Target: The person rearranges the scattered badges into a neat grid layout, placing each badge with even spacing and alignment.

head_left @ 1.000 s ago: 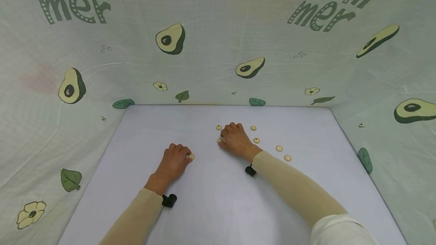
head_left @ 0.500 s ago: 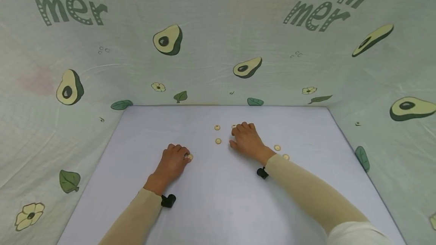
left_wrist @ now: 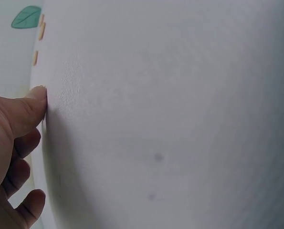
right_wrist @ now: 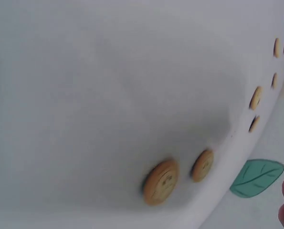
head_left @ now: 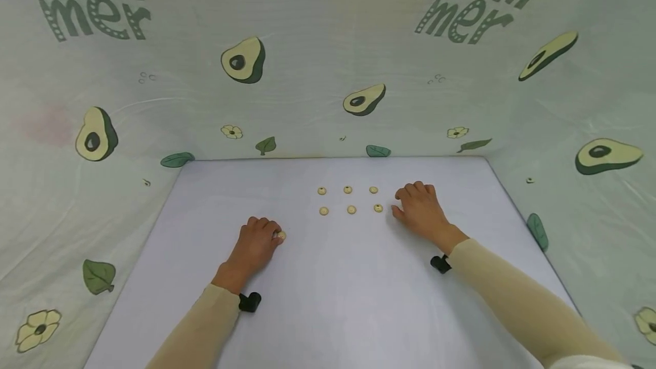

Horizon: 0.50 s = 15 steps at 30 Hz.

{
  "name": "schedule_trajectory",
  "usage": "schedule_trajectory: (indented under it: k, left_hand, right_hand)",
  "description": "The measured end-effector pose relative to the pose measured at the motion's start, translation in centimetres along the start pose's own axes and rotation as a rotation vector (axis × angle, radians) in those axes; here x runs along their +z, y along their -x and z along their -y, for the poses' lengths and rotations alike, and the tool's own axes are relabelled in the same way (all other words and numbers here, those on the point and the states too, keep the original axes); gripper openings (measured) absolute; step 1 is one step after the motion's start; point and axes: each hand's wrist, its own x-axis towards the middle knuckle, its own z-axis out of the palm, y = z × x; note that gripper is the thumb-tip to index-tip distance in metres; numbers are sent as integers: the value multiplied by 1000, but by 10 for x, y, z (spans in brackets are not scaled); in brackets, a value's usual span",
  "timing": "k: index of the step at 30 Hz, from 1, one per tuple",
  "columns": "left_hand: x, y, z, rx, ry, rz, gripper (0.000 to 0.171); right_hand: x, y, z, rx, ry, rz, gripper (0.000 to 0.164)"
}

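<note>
My left hand (head_left: 255, 245) rests low over the white table, pinching a round wooden button (head_left: 281, 234) between thumb and finger. In the left wrist view the thumb (left_wrist: 29, 109) hides that button. Farther right, my right hand (head_left: 421, 209) hovers with loosely bent fingers and thumb apart, nothing visible between them. Just left of it is a wooden button (head_left: 378, 208), part of two short rows with several others, such as the far-left one (head_left: 322, 191). Two more buttons, a nearer one (right_wrist: 161, 182) and a farther one (right_wrist: 202, 165), show in the right wrist view; the right hand or arm covers them in the head view.
The white tabletop (head_left: 328, 300) ends at a cloth backdrop (head_left: 307, 73) printed with avocados, leaves and lettering, rising at the back and both sides. A small black device (head_left: 250, 302) is strapped to the left wrist, another (head_left: 441, 264) to the right.
My right hand has moved right, past the two rows, uncovering buttons there and covering the two at the right. The left hand keeps its button in about the same place.
</note>
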Motion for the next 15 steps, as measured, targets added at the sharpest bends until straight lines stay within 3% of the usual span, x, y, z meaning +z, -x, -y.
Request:
schedule_trajectory:
  k: [8, 15]
  left_hand:
    - [-1, -1, 0, -10, -19, 14, 21]
    - [0, -2, 1, -18, -19, 28, 21]
  right_hand:
    - [1, 29, -31, -11, 62, 16, 32]
    - [8, 41, -42, 1, 69, 27, 36]
